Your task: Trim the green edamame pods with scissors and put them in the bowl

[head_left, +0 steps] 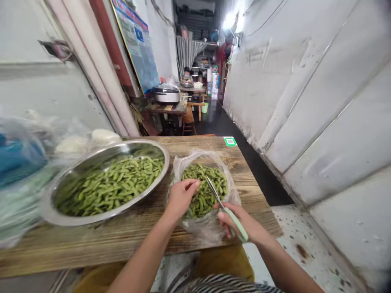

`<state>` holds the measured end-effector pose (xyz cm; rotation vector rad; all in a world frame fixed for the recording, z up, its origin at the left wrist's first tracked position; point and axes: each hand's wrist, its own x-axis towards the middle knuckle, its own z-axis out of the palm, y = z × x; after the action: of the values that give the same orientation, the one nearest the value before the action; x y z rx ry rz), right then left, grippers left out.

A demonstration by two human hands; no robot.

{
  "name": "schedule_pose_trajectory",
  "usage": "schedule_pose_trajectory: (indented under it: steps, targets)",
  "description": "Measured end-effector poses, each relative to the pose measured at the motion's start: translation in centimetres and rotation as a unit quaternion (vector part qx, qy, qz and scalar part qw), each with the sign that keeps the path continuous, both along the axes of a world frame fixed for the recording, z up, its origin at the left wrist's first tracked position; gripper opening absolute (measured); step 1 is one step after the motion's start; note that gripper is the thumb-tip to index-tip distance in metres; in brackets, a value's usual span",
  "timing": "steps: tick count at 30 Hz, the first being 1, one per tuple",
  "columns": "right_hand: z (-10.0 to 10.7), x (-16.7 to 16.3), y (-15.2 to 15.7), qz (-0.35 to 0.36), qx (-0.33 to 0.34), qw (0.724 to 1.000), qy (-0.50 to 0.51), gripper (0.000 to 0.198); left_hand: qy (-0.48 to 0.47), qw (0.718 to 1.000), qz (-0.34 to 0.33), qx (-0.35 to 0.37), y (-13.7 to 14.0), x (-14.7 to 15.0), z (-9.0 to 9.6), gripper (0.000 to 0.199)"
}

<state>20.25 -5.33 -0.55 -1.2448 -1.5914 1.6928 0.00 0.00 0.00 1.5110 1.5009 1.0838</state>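
My right hand (233, 219) grips a pair of scissors (233, 224) with pale green handles, their metal blades slanting up and left over a clear plastic bag (227, 160). Green edamame pods (201, 203) fill the opened bag. Above the bag's left side, my left hand (181, 197) is closed in a pinch, its fingertips close to the scissor tips. Whatever it pinches is too small to tell from the pods behind. Left of the bag stands a wide steel basin (166, 156) with many more edamame pods (122, 181) in it.
Both containers rest on a wooden table (250, 191) with a green QR code card (230, 141) at its far right corner. Blurred plastic bags (24, 183) crowd the left end. A white wall (305, 101) runs along the right. Farther back, another table holds a white appliance (167, 95).
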Motion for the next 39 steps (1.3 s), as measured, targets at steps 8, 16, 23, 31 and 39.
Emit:
schedule_pose_trajectory:
  steps: [8,16,23,31,39]
  targets:
    - [-0.2,-0.2,-0.3,-0.005,0.014,1.0,-0.009,0.053,-0.018,0.999,0.026,0.033,-0.7,-0.3,-0.7,0.028]
    - [-1.0,-0.6,0.2,-0.003,0.009,1.0,0.019,0.045,-0.055,0.998,0.0,0.012,-1.2,0.4,-0.7,0.023]
    - [-1.8,-1.3,0.0,-0.026,-0.037,0.998,0.035,0.044,-0.27,0.962,0.01,-0.029,-1.0,1.0,-1.5,0.028]
    - [-0.4,0.0,0.2,-0.001,0.067,0.997,-0.041,0.057,-0.268,0.962,0.009,-0.048,-1.6,1.0,-0.6,0.014]
    - [0.3,-0.4,0.2,0.038,0.175,0.978,-0.104,0.045,-0.251,0.964,0.013,-0.093,-1.7,0.8,-1.2,0.016]
